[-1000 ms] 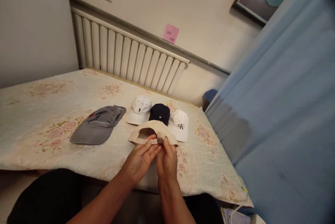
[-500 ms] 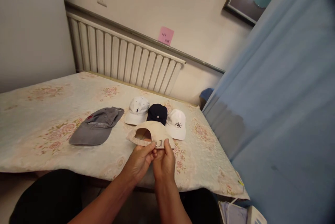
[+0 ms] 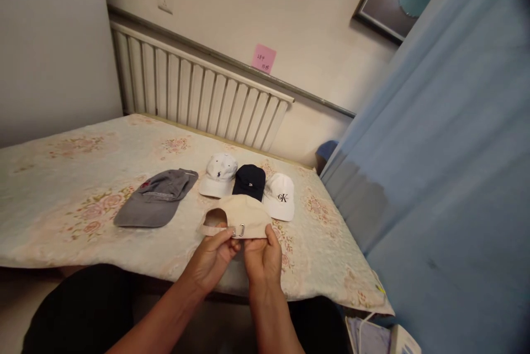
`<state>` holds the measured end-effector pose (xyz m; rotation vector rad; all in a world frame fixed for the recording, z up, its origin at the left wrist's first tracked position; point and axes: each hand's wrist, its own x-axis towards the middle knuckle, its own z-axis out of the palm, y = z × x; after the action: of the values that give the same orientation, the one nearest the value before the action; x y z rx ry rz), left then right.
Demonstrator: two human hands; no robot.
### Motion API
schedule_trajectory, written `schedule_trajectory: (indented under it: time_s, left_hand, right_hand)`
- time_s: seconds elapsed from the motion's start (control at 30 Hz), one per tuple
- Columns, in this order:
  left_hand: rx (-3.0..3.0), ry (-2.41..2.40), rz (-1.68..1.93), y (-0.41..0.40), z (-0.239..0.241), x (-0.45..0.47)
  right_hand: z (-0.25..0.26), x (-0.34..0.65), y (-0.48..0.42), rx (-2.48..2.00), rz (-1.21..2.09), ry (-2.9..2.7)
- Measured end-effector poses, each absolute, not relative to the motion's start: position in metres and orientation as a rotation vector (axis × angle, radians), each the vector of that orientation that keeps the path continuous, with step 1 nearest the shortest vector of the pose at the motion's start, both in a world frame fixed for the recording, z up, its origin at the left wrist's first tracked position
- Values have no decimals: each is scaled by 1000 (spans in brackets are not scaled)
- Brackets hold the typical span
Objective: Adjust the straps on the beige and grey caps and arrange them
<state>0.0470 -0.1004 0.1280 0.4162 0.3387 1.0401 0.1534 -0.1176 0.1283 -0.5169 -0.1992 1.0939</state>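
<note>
Cream cap (image 3: 248, 211) was up in both hands, back side towards the wearer, so you were basically looking at the strap (image 3: 214, 230) and the metal buckle (image 3: 242, 230). Its long axis ran pretty much sideways across the view, left to right, with the half-moon opening at the left end and the dome of the crown facing up and away. Couldn't tell exactly where its brim pointed, since that part was hidden behind the crown. The left hand (image 3: 210, 261) had a pinch grip on the strap right by the buckle, thumb on the near side. The right hand (image 3: 263, 260) was gripping the bottom edge at the other end, thumb on the near face and fingers tucked below. All of that sat over the near part of a flowered cloth (image 3: 331, 257), in front of a navy cap (image 3: 249, 180) and covering its lower edge from this angle. Just to the right was a white CK cap (image 3: 280, 197), brim towards the wearer, and up to the left a white cap with a little dark logo (image 3: 221, 169), brim also facing the near side. Further left, a grey cap (image 3: 156, 199) lay on a slant, bill pointing down-left. Radiator (image 3: 199, 89) and a pink note (image 3: 264, 58) were behind everything.
</note>
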Motion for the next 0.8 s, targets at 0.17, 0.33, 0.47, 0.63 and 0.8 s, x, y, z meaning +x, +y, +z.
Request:
schedule_trajectory:
  time_s: [0.17, 0.33, 0.47, 0.63, 0.8]
  left_hand:
    - [252, 310, 1044, -94, 116, 41]
    - [192, 339, 1034, -91, 106, 41]
    - [173, 358, 1029, -91, 102, 41]
    - [130, 358, 1009, -87, 98, 41]
    - [91, 346, 1036, -89, 97, 43]
  right_hand:
    - [126, 151, -121, -454, 1063, -236]
    - [116, 155, -124, -476, 1073, -162]
    - [112, 158, -125, -469, 1068, -32]
    - [114, 158, -126, -463, 1087, 40]
    - [113, 154, -127, -446, 1120, 54]
